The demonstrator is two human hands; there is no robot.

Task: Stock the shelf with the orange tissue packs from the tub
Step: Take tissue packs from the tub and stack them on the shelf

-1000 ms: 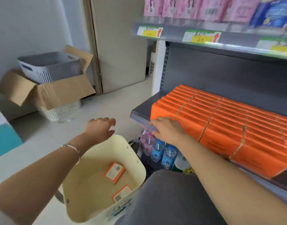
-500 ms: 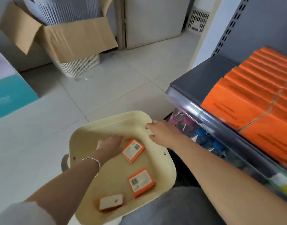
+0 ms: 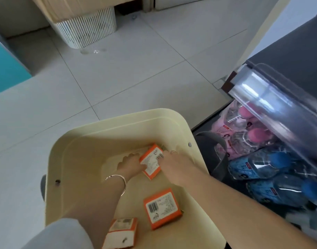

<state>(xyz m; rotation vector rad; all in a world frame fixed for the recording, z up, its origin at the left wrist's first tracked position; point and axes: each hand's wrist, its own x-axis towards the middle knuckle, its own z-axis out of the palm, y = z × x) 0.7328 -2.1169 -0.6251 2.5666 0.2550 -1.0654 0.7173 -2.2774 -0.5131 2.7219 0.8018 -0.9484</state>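
The far orange tissue pack (image 3: 151,161) lies in the cream tub (image 3: 118,121) near the far wall, white barcode label up. Its long axis runs away from the person, tilted slightly right, and the label print is too small to read. The left hand (image 3: 129,163), with a bracelet (image 3: 118,178) at the wrist, reaches down and its grip pinches the pack's left edge, while the right hand (image 3: 173,165) closes its grip on the right edge. A second orange tissue pack (image 3: 162,207), barcode label up, and a third orange tissue pack (image 3: 120,232) lie nearer the person.
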